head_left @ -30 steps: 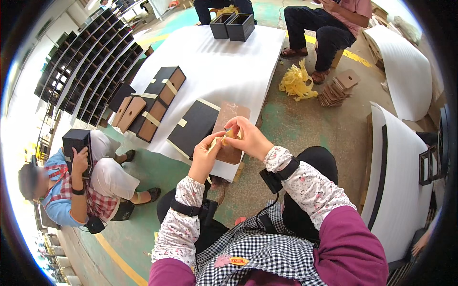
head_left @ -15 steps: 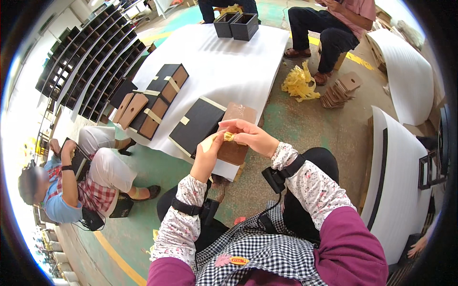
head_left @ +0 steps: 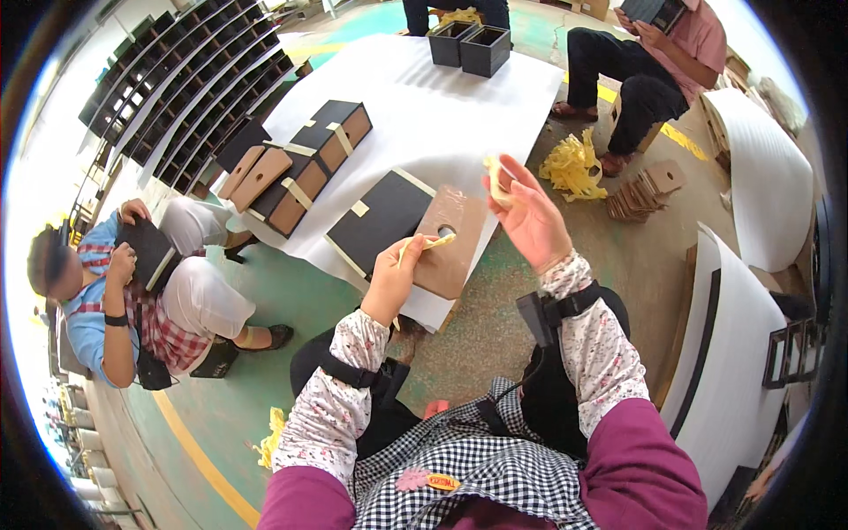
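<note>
My left hand [head_left: 391, 281] pinches a narrow strip of pale yellow tape [head_left: 439, 241] above the near edge of the table. Under that strip lies a brown board [head_left: 449, 265] with a round hole, next to a black box [head_left: 375, 215] edged with pale tape. Up and to the right, my right hand [head_left: 534, 221] is raised palm-up, another crumpled piece of yellow tape [head_left: 493, 181] caught between its thumb and fingers. The two hands are apart, and neither grips the board or the box.
Taped black boxes with brown fronts [head_left: 322, 152] and loose brown boards [head_left: 258, 179] stand on the white-covered table [head_left: 424, 119]. Two open black boxes [head_left: 484, 51] sit at its far end. Yellow scraps [head_left: 572, 165] and stacked boards [head_left: 643, 192] lie rightward. Co-workers sit around.
My hands, together over the board half a second ago, have separated. The right has risen rightward with yellow tape; the left keeps a strip. The board's hole now shows.
</note>
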A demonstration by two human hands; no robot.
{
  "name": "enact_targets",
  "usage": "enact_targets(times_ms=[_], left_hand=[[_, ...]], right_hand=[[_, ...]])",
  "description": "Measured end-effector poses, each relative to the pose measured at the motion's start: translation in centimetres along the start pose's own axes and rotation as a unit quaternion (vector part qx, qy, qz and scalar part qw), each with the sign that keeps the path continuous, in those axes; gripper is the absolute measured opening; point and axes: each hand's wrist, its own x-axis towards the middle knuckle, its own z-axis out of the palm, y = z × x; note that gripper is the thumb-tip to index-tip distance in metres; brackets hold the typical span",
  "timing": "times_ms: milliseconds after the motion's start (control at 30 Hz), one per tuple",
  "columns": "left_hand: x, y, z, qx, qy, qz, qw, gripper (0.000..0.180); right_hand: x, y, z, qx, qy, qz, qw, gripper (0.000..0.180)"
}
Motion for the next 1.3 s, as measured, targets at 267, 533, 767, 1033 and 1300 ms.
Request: enact_targets(times_ms=[267, 533, 767, 1033, 1300], left_hand=[[0.0, -0.6, 1.1, -0.027, -0.055, -0.016, 0.998, 0.036], [0.3, -1.8, 1.1, -0.037, -0.051, -0.007, 0.998, 0.038], [-0.3, -0.6, 1.2, 0.039, -0.046, 0.005, 0.998, 0.037], [-0.6, -0.5, 1.4, -0.003, -0.073, -0.013, 0.997, 0.038], [-0.2, -0.1, 1.3, -0.067, -0.049, -0.067, 0.994, 0.036]], right_hand=[[-1.2, 5.4, 1.1, -0.413, -0.026, 0.044, 0.909, 0.025], [-0.9, 4.9, 1.8, -0.583, -0.034, -0.063, 0.809, 0.025], [-0.7, 5.1, 1.4, -0.749, -0.033, -0.205, 0.630, 0.030], [-0.7, 4.1, 0.8, -0.640, -0.108, -0.058, 0.758, 0.023], [-0.1, 5.8, 1.2, -0.448, -0.063, -0.048, 0.890, 0.013]])
